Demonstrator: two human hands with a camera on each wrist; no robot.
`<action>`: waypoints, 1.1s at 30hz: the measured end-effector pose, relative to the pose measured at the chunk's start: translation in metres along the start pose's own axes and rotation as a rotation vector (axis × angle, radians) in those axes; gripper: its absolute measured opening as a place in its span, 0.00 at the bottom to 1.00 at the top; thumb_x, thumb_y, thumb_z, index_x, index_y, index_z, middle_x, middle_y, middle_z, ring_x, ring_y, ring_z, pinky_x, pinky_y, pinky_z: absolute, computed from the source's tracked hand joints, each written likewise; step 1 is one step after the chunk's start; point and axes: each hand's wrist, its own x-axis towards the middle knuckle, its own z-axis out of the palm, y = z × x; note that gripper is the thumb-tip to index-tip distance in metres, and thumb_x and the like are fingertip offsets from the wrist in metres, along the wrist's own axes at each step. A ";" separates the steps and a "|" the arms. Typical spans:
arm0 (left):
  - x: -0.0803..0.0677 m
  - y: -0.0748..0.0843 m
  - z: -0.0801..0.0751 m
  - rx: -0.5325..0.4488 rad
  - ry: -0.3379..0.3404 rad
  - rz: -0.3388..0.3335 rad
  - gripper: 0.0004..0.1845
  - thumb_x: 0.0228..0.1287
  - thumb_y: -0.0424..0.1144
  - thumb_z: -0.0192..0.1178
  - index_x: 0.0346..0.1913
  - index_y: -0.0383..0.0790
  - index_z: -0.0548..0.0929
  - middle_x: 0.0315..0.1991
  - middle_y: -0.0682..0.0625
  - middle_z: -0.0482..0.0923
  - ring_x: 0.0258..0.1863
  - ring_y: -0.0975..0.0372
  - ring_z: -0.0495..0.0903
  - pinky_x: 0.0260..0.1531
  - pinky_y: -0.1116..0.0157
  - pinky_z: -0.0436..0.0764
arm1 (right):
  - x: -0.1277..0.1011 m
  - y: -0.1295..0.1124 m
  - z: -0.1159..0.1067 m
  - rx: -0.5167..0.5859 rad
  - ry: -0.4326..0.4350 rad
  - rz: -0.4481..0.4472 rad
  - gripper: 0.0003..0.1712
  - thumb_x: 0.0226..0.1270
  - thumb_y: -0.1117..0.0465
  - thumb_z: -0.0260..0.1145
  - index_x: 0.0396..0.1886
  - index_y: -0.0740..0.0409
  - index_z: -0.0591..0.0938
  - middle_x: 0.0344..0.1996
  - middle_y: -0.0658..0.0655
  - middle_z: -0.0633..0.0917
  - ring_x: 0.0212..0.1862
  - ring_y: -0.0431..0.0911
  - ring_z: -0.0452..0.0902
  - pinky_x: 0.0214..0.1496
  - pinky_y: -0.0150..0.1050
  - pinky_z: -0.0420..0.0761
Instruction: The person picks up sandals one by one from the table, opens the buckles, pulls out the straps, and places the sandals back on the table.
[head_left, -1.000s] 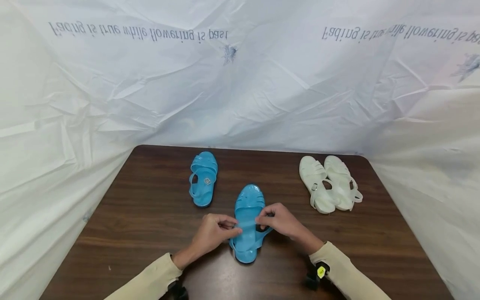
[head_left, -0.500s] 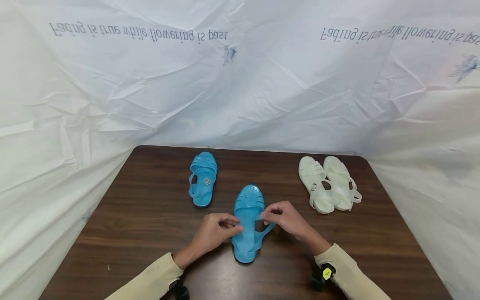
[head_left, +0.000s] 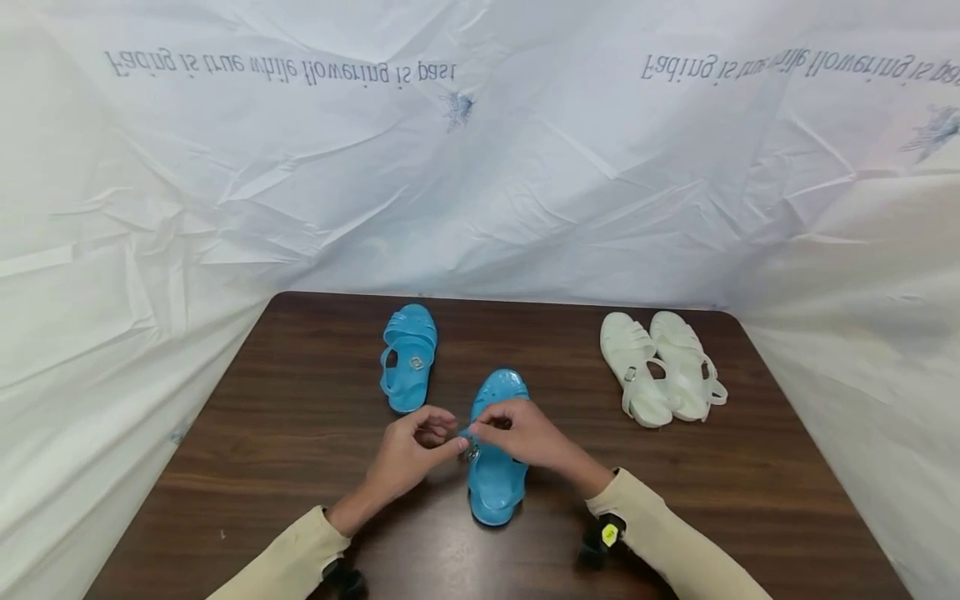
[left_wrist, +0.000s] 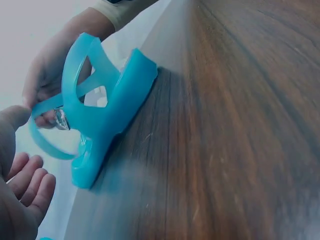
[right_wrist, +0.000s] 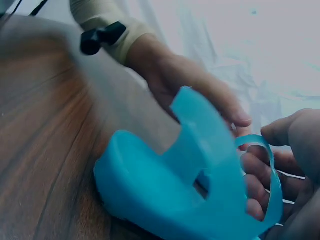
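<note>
A blue jelly sandal (head_left: pixel 497 475) lies toe away at the table's middle, its metal buckle (left_wrist: pixel 61 119) on the left side. My right hand (head_left: pixel 522 429) reaches over the sandal and pinches the loose end of its strap (right_wrist: pixel 274 200), which bends in a loop near the buckle. To the left of the sandal is my left hand (head_left: pixel 412 450). Its thumb tip (left_wrist: pixel 17 116) is right at the bent strap, while the other fingers (left_wrist: pixel 30 182) are spread away from the thumb. The right hand covers part of the sandal's front straps in the head view.
A second blue sandal (head_left: pixel 408 358), its strap buckled, lies farther back to the left. Two white sandals (head_left: pixel 626 358) sit side by side at the back right. The dark wooden table (head_left: pixel 300 400) ends at a white sheet (head_left: pixel 480 200) hung behind it.
My right hand first drew the strap out to the right, then carried it left across the sandal to the buckle side. My left hand has shifted slightly left, off the sandal's edge.
</note>
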 end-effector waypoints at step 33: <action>-0.002 -0.007 0.014 -0.005 -0.314 -0.080 0.14 0.70 0.50 0.66 0.48 0.44 0.88 0.41 0.52 0.82 0.39 0.64 0.81 0.40 0.67 0.82 | -0.072 0.018 -0.004 0.102 0.051 0.343 0.20 0.75 0.48 0.65 0.47 0.63 0.86 0.32 0.53 0.88 0.33 0.47 0.85 0.32 0.39 0.85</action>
